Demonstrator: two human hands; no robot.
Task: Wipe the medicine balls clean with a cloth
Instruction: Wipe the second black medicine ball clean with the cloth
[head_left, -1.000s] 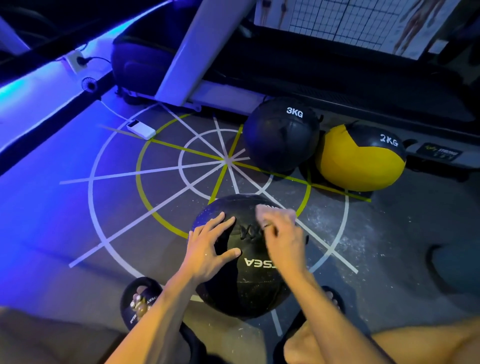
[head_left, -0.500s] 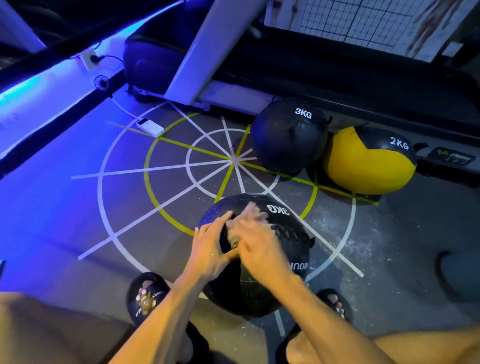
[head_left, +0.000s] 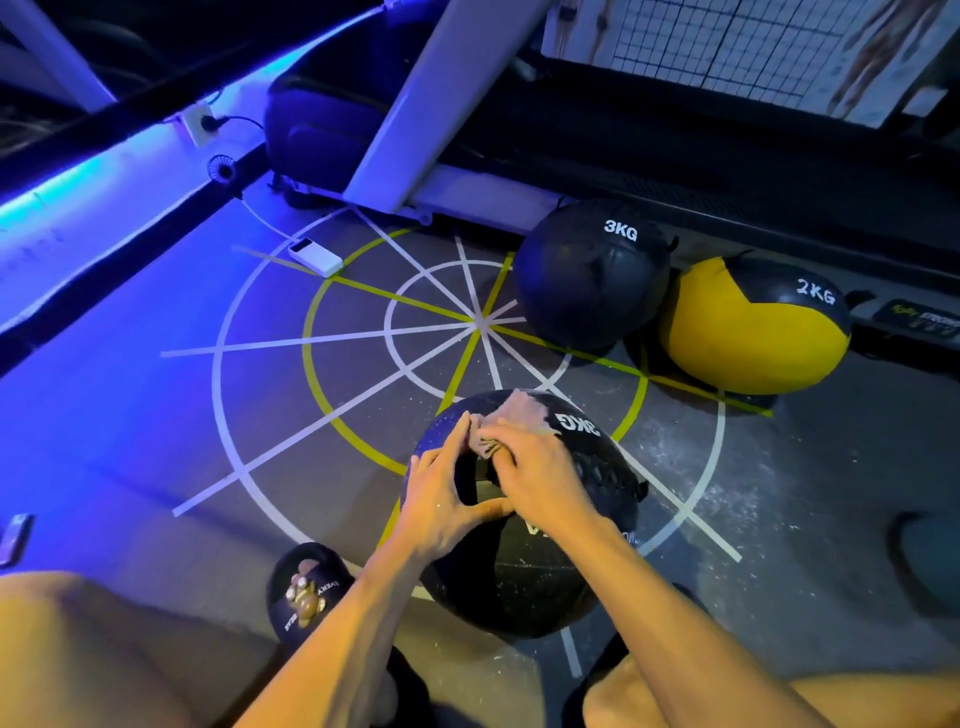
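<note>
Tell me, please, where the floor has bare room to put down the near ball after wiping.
Bare floor lies left of the near ball, across the painted rings up to the power bank. Another patch lies to its right, below the yellow ball. It is crowded behind, where the far black ball touches the yellow one, and near the slipper.

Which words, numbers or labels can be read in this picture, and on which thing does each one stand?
"3KG": far black ball, white print.
"2KG": yellow and black ball, white print.
"3KG", seen upside down: near black ball, beside the cloth.
White letters lower on the near ball: mostly hidden, unreadable.
Slipper print: too small.
Label by the wall: blurred.
</note>
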